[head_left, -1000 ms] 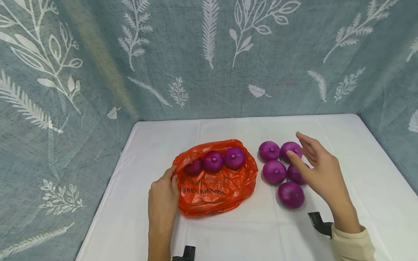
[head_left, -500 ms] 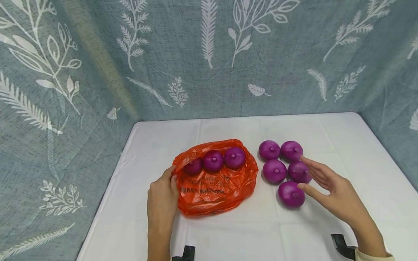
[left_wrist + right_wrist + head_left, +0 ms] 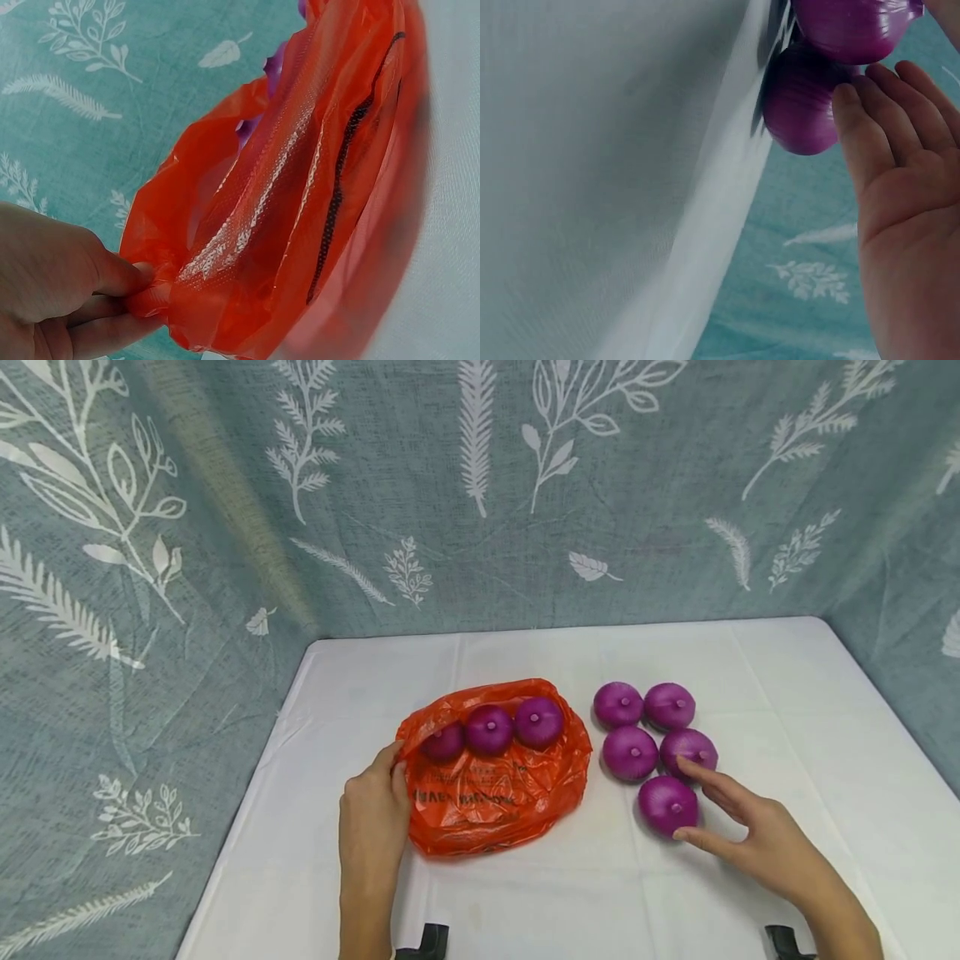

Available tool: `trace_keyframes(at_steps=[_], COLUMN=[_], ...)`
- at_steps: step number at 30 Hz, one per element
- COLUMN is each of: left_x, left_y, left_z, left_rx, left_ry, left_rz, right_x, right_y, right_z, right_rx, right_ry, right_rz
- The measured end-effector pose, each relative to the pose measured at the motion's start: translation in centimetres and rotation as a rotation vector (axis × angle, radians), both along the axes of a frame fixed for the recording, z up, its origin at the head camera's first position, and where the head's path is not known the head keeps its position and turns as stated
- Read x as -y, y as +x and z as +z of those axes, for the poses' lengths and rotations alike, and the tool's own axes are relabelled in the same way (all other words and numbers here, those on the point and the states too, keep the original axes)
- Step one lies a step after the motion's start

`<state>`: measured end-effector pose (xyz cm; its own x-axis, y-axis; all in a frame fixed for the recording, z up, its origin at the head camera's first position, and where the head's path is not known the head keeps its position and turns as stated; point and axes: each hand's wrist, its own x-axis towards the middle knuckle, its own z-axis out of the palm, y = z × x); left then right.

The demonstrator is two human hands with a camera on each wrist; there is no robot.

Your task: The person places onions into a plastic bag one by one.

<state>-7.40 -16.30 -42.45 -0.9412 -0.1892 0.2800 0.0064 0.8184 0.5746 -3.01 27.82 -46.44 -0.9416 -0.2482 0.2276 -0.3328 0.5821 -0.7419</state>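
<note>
My left hand pinches the left rim of an orange-red plastic bag; the left wrist view shows thumb and fingers closed on the bag's edge. Three purple onions lie in the bag's mouth, the leftmost partly covered by plastic. On the right, several more purple onions sit grouped on the table. Beside the nearest of these onions is my right hand, fingers extended and thumb apart. Whether the thumb touches that onion cannot be told. In the right wrist view, straight fingers are close to an onion.
A white cloth covers the table. Blue-green fabric with white leaf prints hangs behind the table and along both sides. Four-sided room is bounded by the table's back edge. Black wrist mounts show below the hands.
My right hand has moved down and toward me, from above the back onions to beside the nearest one. The left hand keeps its grip on the bag, and the onions stay put.
</note>
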Motion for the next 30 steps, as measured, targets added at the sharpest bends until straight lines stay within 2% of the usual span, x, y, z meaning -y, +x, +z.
trace_keyframes(at_steps=[15, 25, 30], left_x=[0.1, 0.2, 0.4], left_y=[0.1, -0.1, 0.2], left_z=[-0.1, 0.0, 0.2], left_rx=[-0.012, 0.002, 0.018], left_ry=[0.007, 0.007, 0.007], left_rz=[-0.009, -0.005, 0.012], right_x=[0.8, 1.1, 1.6], right_y=[0.4, 0.6, 0.5], right_z=[-0.6, -0.9, -0.8], right_rx=[0.025, 0.052, 0.021], right_ry=[0.119, 0.115, 0.108], right_rz=[-0.016, 0.011, 0.024])
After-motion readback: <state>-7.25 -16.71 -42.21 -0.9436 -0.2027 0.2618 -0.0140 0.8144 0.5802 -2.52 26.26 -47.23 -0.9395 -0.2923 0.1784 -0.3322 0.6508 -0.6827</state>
